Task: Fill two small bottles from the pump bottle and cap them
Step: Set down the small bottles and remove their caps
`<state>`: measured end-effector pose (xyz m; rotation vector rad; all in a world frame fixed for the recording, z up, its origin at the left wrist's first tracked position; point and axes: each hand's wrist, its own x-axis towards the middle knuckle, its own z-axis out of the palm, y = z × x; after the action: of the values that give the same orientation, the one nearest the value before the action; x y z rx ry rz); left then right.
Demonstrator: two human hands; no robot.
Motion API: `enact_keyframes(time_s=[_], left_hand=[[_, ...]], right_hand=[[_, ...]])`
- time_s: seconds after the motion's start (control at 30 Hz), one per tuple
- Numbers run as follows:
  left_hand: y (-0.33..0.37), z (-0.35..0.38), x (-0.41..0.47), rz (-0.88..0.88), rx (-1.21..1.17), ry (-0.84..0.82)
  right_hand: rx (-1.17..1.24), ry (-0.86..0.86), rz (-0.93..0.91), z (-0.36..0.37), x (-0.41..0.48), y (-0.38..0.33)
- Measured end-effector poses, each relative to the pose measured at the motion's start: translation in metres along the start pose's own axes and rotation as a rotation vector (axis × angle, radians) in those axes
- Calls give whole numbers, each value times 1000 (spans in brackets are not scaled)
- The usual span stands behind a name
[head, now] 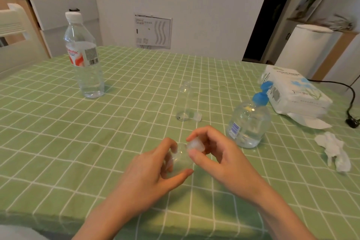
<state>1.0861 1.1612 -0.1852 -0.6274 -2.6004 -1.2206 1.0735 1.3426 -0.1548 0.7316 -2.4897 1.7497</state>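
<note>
cap (195, 145) twist (direction unclear) | left hand (155, 163) curled round small bottle (180, 157) | right hand (218, 154) pinching cap above left grip | steady bottle, turn squarely

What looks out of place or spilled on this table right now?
Little stands out. A crumpled tissue lies loose on the tablecloth right of the pump bottle, and a white sheet pokes out at the near end of the tissue pack. The standing small bottle is open, its cap beside it. No clear spill shows.
</note>
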Motion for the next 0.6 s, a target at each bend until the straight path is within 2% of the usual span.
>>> enact_keyframes(time_s=[0.2, 0.6], left_hand=[[-2, -1, -1, 9, 57, -6], [-5, -1, -3, 6, 37, -28]], right_hand=[[5, -16, 69, -2, 1, -1], [-21, -61, 78, 1, 3, 0]])
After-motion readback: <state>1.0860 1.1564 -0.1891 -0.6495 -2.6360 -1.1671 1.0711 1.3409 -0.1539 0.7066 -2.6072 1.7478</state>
